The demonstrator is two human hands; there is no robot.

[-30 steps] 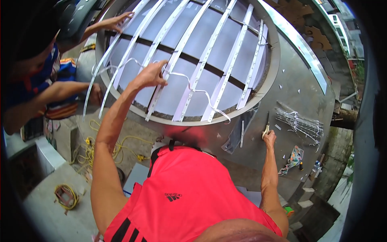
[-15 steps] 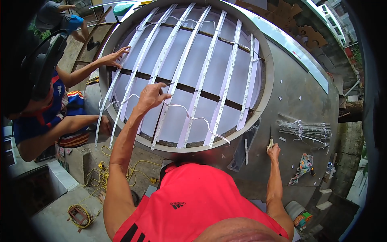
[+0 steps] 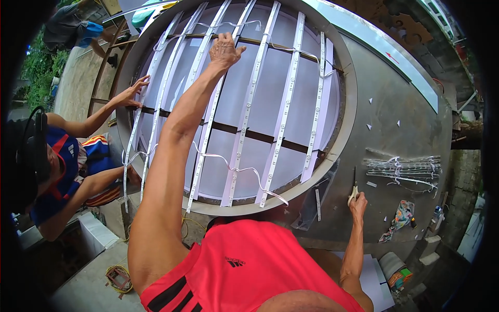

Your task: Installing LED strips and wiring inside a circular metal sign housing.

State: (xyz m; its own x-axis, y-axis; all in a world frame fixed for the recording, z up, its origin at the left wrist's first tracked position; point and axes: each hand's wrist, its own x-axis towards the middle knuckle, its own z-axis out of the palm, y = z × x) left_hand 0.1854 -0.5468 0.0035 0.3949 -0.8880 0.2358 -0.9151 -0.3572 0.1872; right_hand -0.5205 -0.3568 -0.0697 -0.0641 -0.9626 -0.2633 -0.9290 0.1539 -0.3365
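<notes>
My left hand point(image 3: 226, 50) reaches across a large round metal frame point(image 3: 348, 112). Its fingers bend down by the far dark crossbar point(image 3: 278, 47), and its thumb stands apart beside a white LED strip point(image 3: 236, 32); the fingertips are partly hidden. I see nothing held in it. Several such LED strips run lengthwise over the frame, joined by loose white wires point(image 3: 228, 165). Off to the right, my right hand point(image 3: 357, 205) is closed around the pale handles of scissors point(image 3: 354, 192), whose dark blades point away from me above the grey metal table.
At the left a co-worker's hand point(image 3: 130, 96) touches the outermost strip. A bundle of LED strips point(image 3: 403, 170), a patterned cloth point(image 3: 399, 221) and small white scraps lie on the grey table point(image 3: 374, 130). A loose strip piece point(image 3: 318, 204) rests on clear plastic nearby.
My left hand has moved forward from the middle crossbar to the far one. The right hand keeps the scissors in nearly the same place. The view has shifted slightly.
</notes>
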